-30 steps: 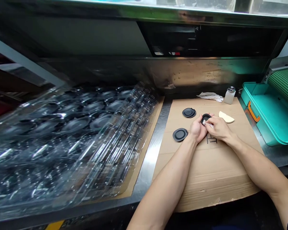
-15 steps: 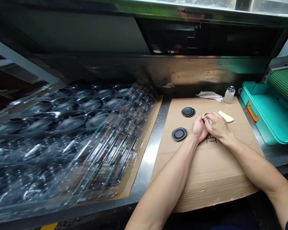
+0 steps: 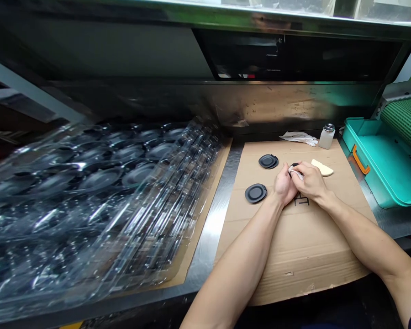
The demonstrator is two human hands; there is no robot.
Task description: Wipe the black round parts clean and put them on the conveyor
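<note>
My left hand [image 3: 283,183] is closed around a small black part [image 3: 293,165], mostly hidden by the fingers. Pinched in my right hand [image 3: 311,181] is a white cloth [image 3: 296,172], pressed against that part. Both hands meet above the cardboard sheet [image 3: 294,246]. To their left lie a flat black oval part [image 3: 256,193] and, farther back, another black oval piece [image 3: 268,161] that looks like two overlapping. A cream-coloured pad [image 3: 322,168] rests just beyond my right hand.
Stacked clear plastic trays [image 3: 133,228] holding several black oval parts fill the left side. At the back are a white glove [image 3: 298,138] and a pump bottle [image 3: 326,136]. A teal bin [image 3: 370,169] with an orange handle stands on the right, beside a green mesh surface [image 3: 406,119].
The right fingers and white cloth have shifted slightly on the black part, and more of its top edge shows. The other things lie where they were.
</note>
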